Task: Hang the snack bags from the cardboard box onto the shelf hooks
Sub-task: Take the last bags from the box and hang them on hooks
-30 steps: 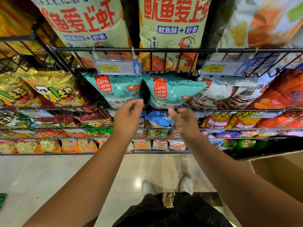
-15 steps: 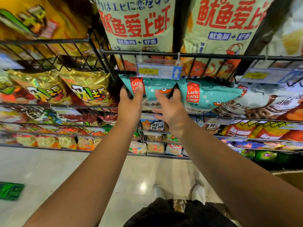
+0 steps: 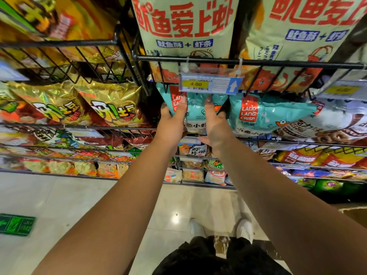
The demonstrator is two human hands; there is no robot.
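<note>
The left hand [image 3: 172, 124] is raised with its fingers straight and lying flat against the left front of a teal plastic snack bag with a red "LANG LANG CRISP" label [image 3: 195, 114], the thumb beside the bag's left edge. The right hand [image 3: 215, 129] mirrors it on the bag's right side, also uncurled: forefinger pointing up along the front, thumb spread toward the right. The bag sits between the two hands, its top tucked under a clear plastic price tag with a yellow "4.00" panel and a blue arrow [image 3: 210, 84]. I cannot tell whether the bag's top is on a hook, since the tag hides it. Just to the right, a second teal snack bag of the same brand [image 3: 266, 114] hangs tilted, touching a white bag printed with chocolate rings [image 3: 335, 124]. The tag clips onto a black wire shelf rail [image 3: 278, 63], and above that stand tall pale green snack bags with red Chinese lettering [image 3: 184, 26]. To the left lie crinkled gold foil bags [image 3: 83, 104]. Lower racks hold smaller packets. Down below are a pale tiled floor [image 3: 59, 195], a green floor sticker [image 3: 16, 225] and white shoes [image 3: 244, 228]. A brown cardboard box corner [image 3: 355, 215] shows at the right edge, well apart from the hands.
</note>
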